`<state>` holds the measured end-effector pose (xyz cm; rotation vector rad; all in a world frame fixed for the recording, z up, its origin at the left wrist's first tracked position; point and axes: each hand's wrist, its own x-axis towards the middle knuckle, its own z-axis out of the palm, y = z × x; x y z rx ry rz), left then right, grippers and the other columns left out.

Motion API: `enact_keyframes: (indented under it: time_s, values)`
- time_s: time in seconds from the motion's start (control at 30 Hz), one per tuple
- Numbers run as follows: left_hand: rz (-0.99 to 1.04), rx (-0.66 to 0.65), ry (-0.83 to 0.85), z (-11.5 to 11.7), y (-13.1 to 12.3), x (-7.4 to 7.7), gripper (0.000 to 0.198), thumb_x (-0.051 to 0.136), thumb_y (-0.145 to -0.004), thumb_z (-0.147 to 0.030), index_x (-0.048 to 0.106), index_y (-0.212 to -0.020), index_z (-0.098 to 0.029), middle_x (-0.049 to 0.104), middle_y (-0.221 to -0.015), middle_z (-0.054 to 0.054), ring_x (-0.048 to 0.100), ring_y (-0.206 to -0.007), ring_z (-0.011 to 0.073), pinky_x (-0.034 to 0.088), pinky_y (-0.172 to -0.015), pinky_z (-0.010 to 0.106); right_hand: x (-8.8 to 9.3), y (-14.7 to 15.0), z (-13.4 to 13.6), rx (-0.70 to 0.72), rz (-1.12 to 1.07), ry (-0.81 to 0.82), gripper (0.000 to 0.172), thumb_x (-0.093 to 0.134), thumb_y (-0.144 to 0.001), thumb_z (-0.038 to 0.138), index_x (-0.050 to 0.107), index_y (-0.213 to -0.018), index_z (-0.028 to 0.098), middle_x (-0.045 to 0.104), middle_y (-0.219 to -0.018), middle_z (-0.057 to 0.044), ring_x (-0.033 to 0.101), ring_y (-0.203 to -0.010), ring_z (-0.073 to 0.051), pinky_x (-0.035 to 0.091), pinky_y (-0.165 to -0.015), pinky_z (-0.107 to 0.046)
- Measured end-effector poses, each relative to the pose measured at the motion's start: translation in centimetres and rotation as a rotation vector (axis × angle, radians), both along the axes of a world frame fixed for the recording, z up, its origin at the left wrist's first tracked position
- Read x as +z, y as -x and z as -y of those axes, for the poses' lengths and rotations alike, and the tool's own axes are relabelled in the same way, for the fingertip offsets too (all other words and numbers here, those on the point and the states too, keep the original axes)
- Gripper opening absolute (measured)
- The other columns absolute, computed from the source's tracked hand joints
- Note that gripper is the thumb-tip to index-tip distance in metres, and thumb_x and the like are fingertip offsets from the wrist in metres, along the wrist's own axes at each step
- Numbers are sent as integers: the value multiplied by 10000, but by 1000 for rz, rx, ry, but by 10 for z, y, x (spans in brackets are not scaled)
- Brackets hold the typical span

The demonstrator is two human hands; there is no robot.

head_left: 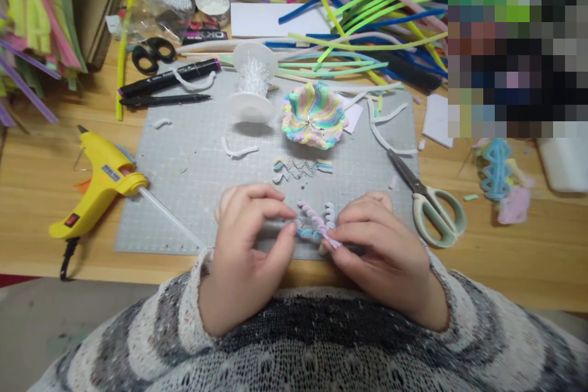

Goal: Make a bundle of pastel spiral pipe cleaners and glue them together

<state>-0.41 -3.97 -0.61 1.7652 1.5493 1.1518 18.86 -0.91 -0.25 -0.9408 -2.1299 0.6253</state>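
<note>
My left hand and my right hand meet at the near edge of a grey cutting mat. Both pinch a wavy, pastel pipe-cleaner piece with pink, blue and white loops; the left hand's thumb and forefinger hold its left end, the right hand's fingertips its right end. Just beyond it lies another zigzag pipe-cleaner strip. Farther back sits a finished ruffled pastel flower.
A yellow glue gun lies at the mat's left edge, pale green scissors at its right. A white spool, black markers, black scissors and a heap of coloured pipe cleaners fill the back.
</note>
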Motion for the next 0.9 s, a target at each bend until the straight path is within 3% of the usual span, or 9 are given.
enact_keyframes:
  time_s: [0.13, 0.5, 0.9]
  values:
    - [-102, -157, -40, -2, 0, 3, 135, 652, -822, -131, 656, -886, -249, 605, -971, 25, 549, -962, 204, 392, -876, 422, -1, -1, 0, 6, 10, -9, 126, 645, -798, 92, 616, -855, 200, 625, -724, 4, 582, -654, -139, 392, -672, -363]
    - [-152, -220, -116, 0, 2, 6, 263, 612, -806, -87, 688, -946, -295, 616, -991, 29, 540, -944, 207, 381, -844, 436, -2, -1, 0, 5, 9, 1, 95, 634, -816, 111, 635, -854, 198, 632, -727, 7, 597, -663, -138, 392, -685, -357]
    - [-89, -240, -83, -2, 1, 7, 278, 593, -787, -37, 698, -944, -242, 606, -979, 41, 544, -965, 204, 391, -856, 427, -3, -1, 0, 3, 1, 16, 89, 659, -826, 136, 629, -875, 204, 660, -717, 11, 626, -664, -138, 400, -691, -358]
